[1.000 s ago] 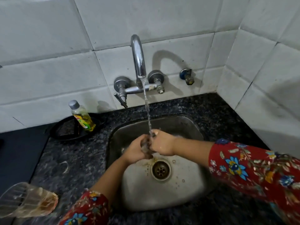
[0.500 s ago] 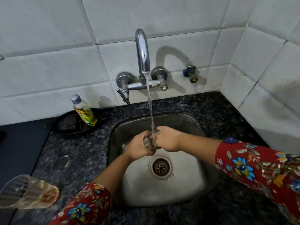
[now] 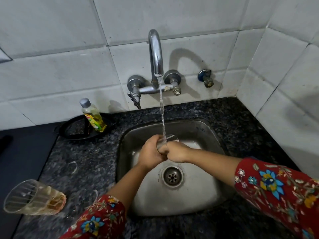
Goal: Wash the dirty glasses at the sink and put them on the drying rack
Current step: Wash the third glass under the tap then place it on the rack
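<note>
Mid-rinse right now, over the sink point(image 3: 203, 200). Both hands wrapped round one glass point(image 3: 167, 141) near the sink's back edge, mouth tipped toward the wall, stream from the tap point(image 3: 156, 54) running over it. Left hand point(image 3: 151, 152) gripping the side, right hand point(image 3: 177, 152) clamped round the base end. Second glass point(image 3: 32, 198) lying on its side at the counter's front-left edge, brownish dregs inside. No rack in view, so next probably a shake-off, then hunting for it. Versus half a second back: rim poking out more past the fingers, glass a touch higher.
</note>
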Tool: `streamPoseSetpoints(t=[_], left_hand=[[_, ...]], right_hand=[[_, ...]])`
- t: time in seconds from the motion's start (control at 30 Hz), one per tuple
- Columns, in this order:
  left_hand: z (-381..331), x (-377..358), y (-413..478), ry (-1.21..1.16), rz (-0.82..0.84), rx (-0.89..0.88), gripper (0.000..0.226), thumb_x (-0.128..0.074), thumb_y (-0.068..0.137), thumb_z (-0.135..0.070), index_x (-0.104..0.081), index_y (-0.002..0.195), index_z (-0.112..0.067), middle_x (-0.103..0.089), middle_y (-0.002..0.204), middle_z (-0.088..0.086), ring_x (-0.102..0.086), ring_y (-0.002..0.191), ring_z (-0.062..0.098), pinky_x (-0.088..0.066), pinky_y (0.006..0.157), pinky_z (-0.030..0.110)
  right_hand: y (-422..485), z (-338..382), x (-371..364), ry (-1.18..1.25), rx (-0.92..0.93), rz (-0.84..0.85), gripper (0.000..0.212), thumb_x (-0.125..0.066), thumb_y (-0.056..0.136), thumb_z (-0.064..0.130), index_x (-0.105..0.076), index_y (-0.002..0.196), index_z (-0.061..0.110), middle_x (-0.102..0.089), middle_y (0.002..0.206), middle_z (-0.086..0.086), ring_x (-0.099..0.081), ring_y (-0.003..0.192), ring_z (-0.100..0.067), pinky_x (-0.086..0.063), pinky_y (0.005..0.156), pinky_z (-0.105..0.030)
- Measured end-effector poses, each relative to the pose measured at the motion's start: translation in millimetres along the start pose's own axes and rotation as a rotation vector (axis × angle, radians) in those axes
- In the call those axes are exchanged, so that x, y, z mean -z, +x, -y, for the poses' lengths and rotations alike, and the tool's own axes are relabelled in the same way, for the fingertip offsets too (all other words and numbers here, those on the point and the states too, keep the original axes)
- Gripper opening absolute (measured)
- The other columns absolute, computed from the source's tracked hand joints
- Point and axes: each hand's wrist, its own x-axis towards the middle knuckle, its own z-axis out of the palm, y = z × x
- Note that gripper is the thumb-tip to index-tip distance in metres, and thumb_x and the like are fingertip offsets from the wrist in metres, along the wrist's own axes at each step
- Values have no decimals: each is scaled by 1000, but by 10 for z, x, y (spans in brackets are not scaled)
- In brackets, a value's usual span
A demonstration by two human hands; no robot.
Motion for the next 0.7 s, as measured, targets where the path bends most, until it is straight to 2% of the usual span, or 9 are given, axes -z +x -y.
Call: streamPoseSetpoints(t=[0.07, 0.13, 0.2, 0.3, 0.37, 0.47, 0.53, 0.6, 0.7], left_hand=[[55, 52, 33, -108, 82, -14, 57, -80, 54, -17, -59, 106, -29, -67, 106, -7, -64, 100, 8, -52, 89, 30], [47, 135, 68, -103, 188, -30, 65, -80, 49, -26, -60, 111, -26, -65, 114, -2, -63, 107, 10, -50, 93, 29], [36, 125, 72, -88, 199, -9, 68, -76, 48, -31, -61, 114, -20, -66, 115, 0, -63, 108, 13, -50, 92, 30], [29, 3, -28, -54, 85, 5, 55, -76, 53, -20, -60, 105, -22, -67, 100, -10, -63, 94, 0, -49, 82, 21], [93, -46, -69, -89, 41, 26, 56, -80, 55, -9, -60, 107, -19, -67, 100, -8, -65, 94, 5, -52, 82, 24], [58, -11, -107, -113, 65, 9, 56, -78, 55, 0, -60, 101, -25, -65, 97, -12, -65, 93, 7, -51, 80, 19], [-13, 5, -105, -86, 36, -9, 54, -76, 57, 1, -57, 91, -37, -62, 89, -18, -63, 86, 2, -48, 74, 12], [-32, -13, -104, -77, -50, -2, 49, -76, 61, 0, -57, 90, -34, -61, 89, -16, -61, 84, 2, -47, 70, 13], [20, -47, -119, 100, -161, 94, 51, -76, 64, -25, -56, 111, -29, -62, 105, -10, -60, 94, 7, -50, 78, 26]], right_hand=[[-28, -45, 30, -116, -7, -89, 30, -52, 83, 0, -63, 84, 28, -64, 95, -1, -62, 93, -24, -50, 73, -34], [-40, -168, 62, -346, 153, -208, 21, -59, 83, 2, -68, 97, 16, -68, 103, -4, -66, 97, -23, -53, 80, -34], [-53, -121, 92, -419, 128, -83, 24, -50, 89, 6, -65, 107, 12, -65, 114, -7, -61, 107, -26, -49, 88, -39], [-39, 98, 72, -312, -69, 125, 26, -48, 89, 12, -61, 111, 12, -60, 117, -13, -57, 107, -32, -50, 86, -38], [-10, 157, 36, -270, -69, 210, 25, -49, 89, 12, -60, 111, 13, -59, 120, -12, -57, 108, -31, -47, 83, -37], [23, 94, 93, -561, -20, 171, 29, -41, 96, 12, -57, 120, 10, -54, 132, -9, -49, 122, -27, -37, 98, -38], [44, 71, 113, -704, 19, 155, 27, -41, 96, 11, -59, 115, 11, -57, 128, -8, -50, 118, -27, -36, 97, -40], [67, 119, 113, -475, -80, 124, 26, -43, 93, 6, -60, 112, 9, -58, 124, -10, -54, 110, -28, -41, 87, -38], [50, 250, 102, 308, -322, 117, 21, -43, 88, -2, -60, 90, 10, -60, 96, -7, -54, 82, -20, -41, 67, -26]])
